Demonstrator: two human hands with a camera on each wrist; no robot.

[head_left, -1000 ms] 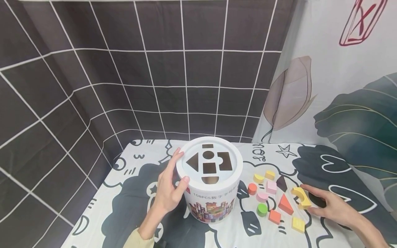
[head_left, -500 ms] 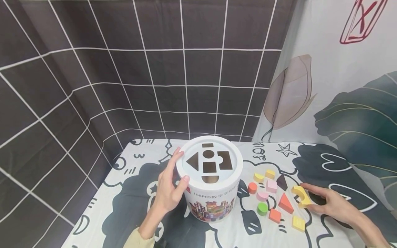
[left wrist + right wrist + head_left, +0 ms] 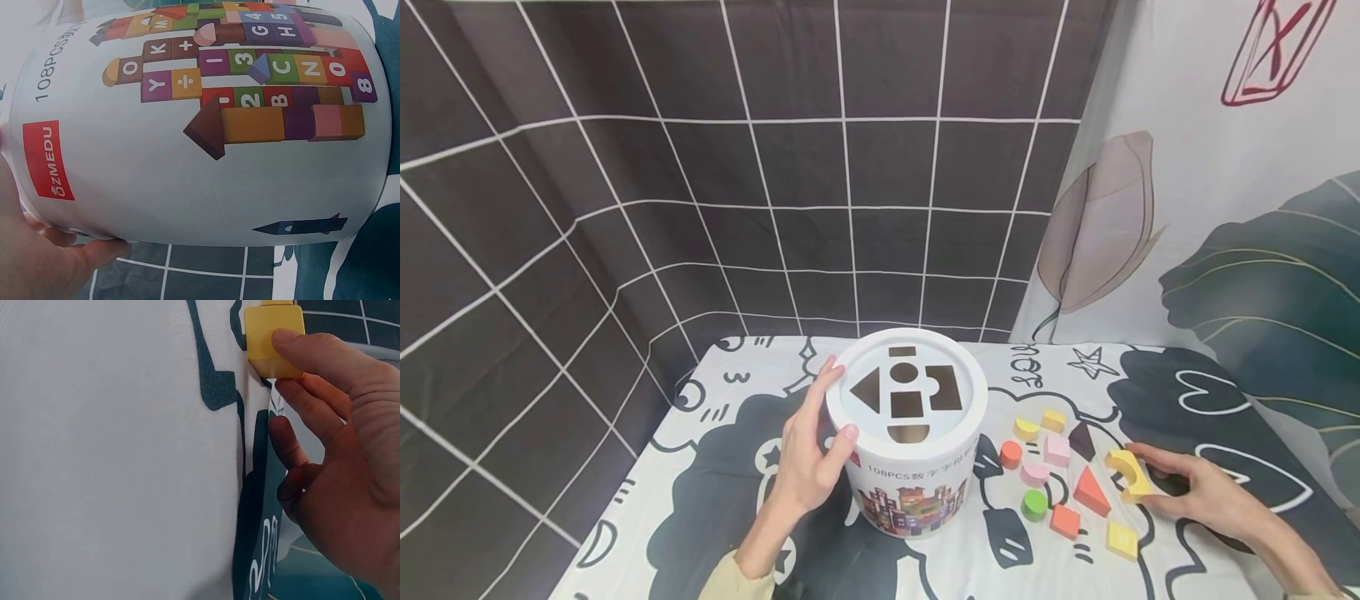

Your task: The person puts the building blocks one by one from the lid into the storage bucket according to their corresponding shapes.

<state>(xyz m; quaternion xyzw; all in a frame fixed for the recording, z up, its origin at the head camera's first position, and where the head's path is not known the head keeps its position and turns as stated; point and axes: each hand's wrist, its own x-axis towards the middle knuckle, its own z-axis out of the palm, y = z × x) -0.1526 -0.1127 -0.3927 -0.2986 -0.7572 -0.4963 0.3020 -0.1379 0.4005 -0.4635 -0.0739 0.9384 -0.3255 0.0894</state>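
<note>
A white bucket [image 3: 917,492] with a printed block-town picture stands on the cloth, its lid [image 3: 850,433] cut with shaped holes. My left hand [image 3: 805,458] rests against the bucket's left side, thumb on the near rim and fingers straight along the far-left rim. In the left wrist view, that hand [image 3: 50,262] lies along the bucket wall. My right hand [image 3: 1213,496] pinches a yellow arch block [image 3: 1135,479] between thumb and fingers, at the right of the loose blocks. The right wrist view shows the thumb on the flat yellow face [image 3: 259,337], with the other fingers loosely bent below.
Between bucket and right hand lie several loose blocks, among them a red triangle [image 3: 1091,493], a green cylinder [image 3: 1034,505], an orange block [image 3: 1065,522], a pink block [image 3: 1056,450] and a yellow block [image 3: 1122,541]. A dark gridded curtain [image 3: 887,242] hangs behind the table.
</note>
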